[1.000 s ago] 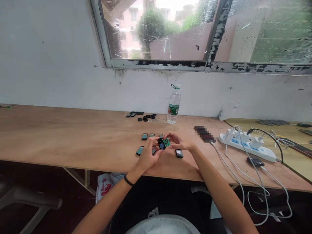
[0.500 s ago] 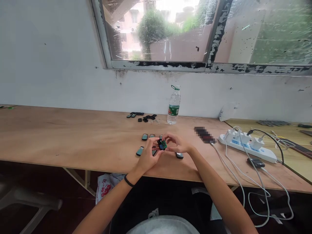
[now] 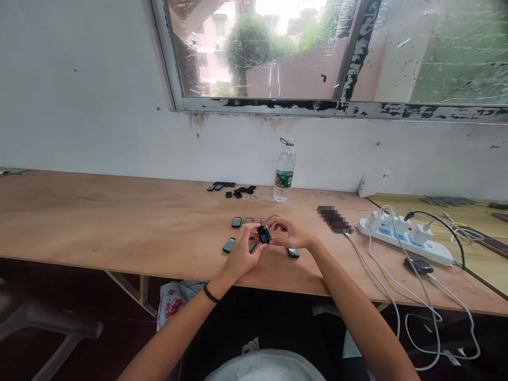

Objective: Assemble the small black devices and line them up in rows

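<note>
Low over the table, both hands meet at a small black case with a green circuit board (image 3: 264,236). My left hand (image 3: 241,256) pinches the case from the left, thumb below and fingers behind. From the right, the fingertips of my right hand (image 3: 291,233) close on the board's edge. How far the board sits inside the case is too small to tell. Around the hands lie several small black devices with greenish screens, such as one at the left (image 3: 236,222), one nearer the edge (image 3: 228,245) and one under my right wrist (image 3: 293,253); others are partly hidden.
Toward the wall lie black case parts (image 3: 245,190), scattered small metal pieces (image 3: 253,196) and more small devices (image 3: 218,187). A water bottle (image 3: 282,177) stands behind my hands. On the right are a blurred dark object (image 3: 334,219), a white power strip (image 3: 416,244) and loose cables (image 3: 377,280).
The green board has tilted in my fingers, so less of its green face shows and more of the dark case is seen. Both hands stay in nearly the same place.
</note>
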The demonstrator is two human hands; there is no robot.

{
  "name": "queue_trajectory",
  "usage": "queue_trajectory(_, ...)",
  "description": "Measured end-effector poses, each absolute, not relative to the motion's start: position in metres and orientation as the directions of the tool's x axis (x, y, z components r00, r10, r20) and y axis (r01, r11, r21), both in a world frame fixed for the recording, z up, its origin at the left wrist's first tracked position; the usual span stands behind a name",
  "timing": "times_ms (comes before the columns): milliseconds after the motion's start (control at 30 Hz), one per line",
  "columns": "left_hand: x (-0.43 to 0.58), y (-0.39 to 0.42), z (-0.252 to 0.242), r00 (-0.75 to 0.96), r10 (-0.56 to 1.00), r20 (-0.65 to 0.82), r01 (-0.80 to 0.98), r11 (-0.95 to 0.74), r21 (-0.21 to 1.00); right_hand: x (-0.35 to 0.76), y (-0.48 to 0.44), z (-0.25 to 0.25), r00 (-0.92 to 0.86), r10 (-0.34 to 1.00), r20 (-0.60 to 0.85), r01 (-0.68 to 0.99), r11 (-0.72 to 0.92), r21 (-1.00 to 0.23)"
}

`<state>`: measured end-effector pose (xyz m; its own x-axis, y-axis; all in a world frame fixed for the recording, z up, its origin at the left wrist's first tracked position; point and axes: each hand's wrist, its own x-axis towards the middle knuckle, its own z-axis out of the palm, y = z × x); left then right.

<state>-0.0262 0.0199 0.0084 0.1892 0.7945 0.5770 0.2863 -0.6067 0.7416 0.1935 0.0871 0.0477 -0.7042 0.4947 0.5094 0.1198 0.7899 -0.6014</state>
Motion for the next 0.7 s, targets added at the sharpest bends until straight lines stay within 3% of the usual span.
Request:
queue_trajectory(133, -0.025, 0.021, 0.006, 0.173, 0.810, 0.561, 0.266, -0.587, 0.765, 0.192, 0.083, 0.050, -0.699, 0.514, 0.497, 0.142, 0.781, -0.609)
queue_trajectory(433, -0.025, 0.024, 0.005, 0.222, 0.839, 0.497, 0.228, -0.540, 0.810, 0.185, 0.089, 0.031, -0.749, 0.565, 0.346, -0.003, 0.520, -0.854)
queue_trajectory(700, -0.026, 0.028, 0.005, 0.133, 0.903, 0.408, 0.007, -0.412, 0.911, 0.183, 0.088, 0.033, -0.699, 0.547, 0.461, -0.139, 0.528, -0.838)
